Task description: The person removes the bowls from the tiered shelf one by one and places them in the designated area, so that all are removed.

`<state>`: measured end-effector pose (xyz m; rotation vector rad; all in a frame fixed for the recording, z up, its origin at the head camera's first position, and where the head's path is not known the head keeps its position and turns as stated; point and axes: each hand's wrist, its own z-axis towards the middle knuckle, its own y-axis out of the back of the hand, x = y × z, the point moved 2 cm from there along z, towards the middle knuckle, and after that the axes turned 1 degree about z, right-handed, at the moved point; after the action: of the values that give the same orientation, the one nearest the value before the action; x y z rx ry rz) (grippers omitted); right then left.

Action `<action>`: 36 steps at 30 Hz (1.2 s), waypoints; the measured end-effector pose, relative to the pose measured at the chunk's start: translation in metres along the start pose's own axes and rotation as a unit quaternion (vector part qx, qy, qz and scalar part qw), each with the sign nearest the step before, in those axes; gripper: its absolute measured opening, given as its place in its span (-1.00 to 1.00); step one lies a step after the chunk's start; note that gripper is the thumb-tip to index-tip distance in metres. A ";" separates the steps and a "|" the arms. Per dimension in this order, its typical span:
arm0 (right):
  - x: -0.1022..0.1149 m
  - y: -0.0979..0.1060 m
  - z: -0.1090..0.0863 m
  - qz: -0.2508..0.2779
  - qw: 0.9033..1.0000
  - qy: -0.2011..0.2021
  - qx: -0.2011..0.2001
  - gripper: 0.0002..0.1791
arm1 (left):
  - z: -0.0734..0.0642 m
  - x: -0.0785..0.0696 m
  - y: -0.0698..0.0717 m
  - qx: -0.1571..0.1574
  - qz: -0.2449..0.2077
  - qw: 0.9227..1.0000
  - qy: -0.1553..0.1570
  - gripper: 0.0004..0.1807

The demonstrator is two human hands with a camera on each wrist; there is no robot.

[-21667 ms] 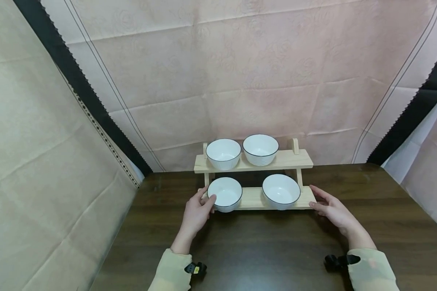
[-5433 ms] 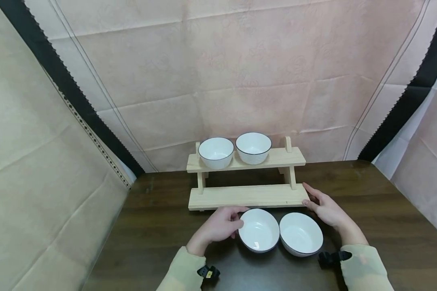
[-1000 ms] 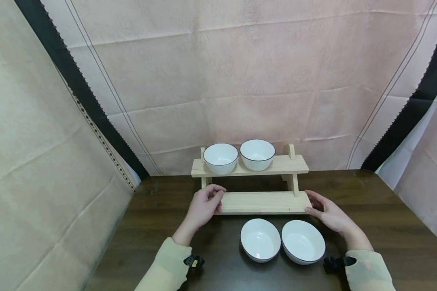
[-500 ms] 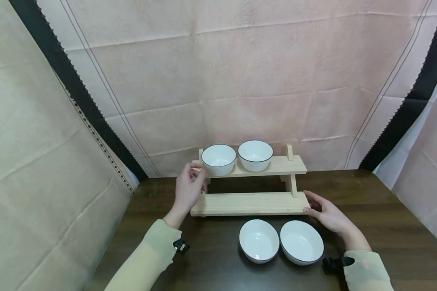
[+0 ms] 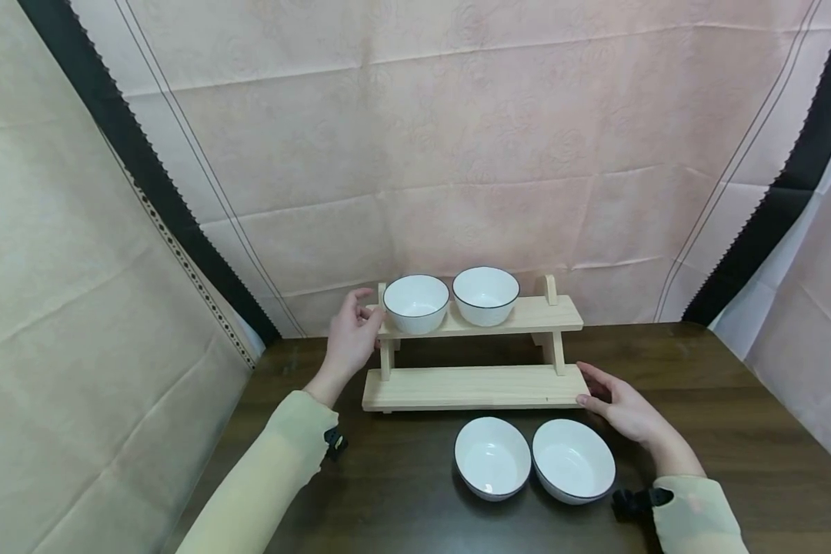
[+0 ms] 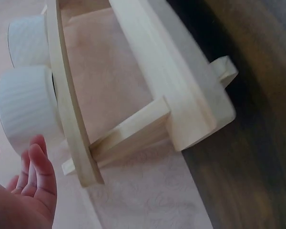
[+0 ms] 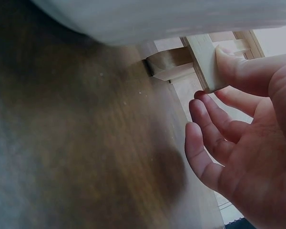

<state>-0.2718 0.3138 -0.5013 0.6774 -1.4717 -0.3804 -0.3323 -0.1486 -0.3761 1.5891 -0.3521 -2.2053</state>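
Here's the two-tier wooden rack [image 5: 471, 388], standing toward the twelve o'clock edge of the desk [image 5: 402, 492], and the right hand [image 5: 630, 412] has it at about four o'clock, pinching the end of the lower board, thumb on top. Over at between nine and ten, the left hand [image 5: 349, 335] is up at the end of the upper board, fingers loosely bent, thumb apart from them, nothing in its grasp! It is right beside the left upper bowl [image 5: 416, 308]; whether it touches bowl or board, I can't tell. That bowl sits upright on the top tier at ten o'clock of the rack, its neighbour, the right upper bowl [image 5: 486, 298], close by at twelve. Down on the desk, two more white bowls with dark rims: the left lower bowl [image 5: 492, 459] near six o'clock, the right lower bowl [image 5: 573, 462] between four and five, side by side and upright. Pale sleeves cover both arms, a black band at each wrist, and behind it all, toward twelve, hangs a creased pinkish cloth [image 5: 492, 154].
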 end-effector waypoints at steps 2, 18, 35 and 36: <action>0.000 0.000 0.000 0.000 1.000 -0.002 -0.002 -0.17 | 0.005 -0.002 0.000 0.009 0.006 1.000 0.001 -0.43; -0.001 0.000 0.000 0.005 1.000 -0.003 -0.001 -0.15 | 0.030 -0.014 -0.009 0.054 0.101 0.993 -0.005 -0.40; 0.002 -0.001 -0.002 0.004 1.000 -0.007 0.001 -0.14 | 0.032 -0.016 -0.012 0.058 0.061 0.995 0.053 -0.39; 0.001 -0.001 -0.002 0.002 1.000 -0.005 0.001 -0.14 | 0.031 -0.016 -0.012 0.059 0.058 0.995 0.054 -0.39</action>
<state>-0.2694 0.3129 -0.5007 0.6754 -1.4837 -0.3792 -0.3598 -0.1311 -0.3578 1.6969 -0.5375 -2.0354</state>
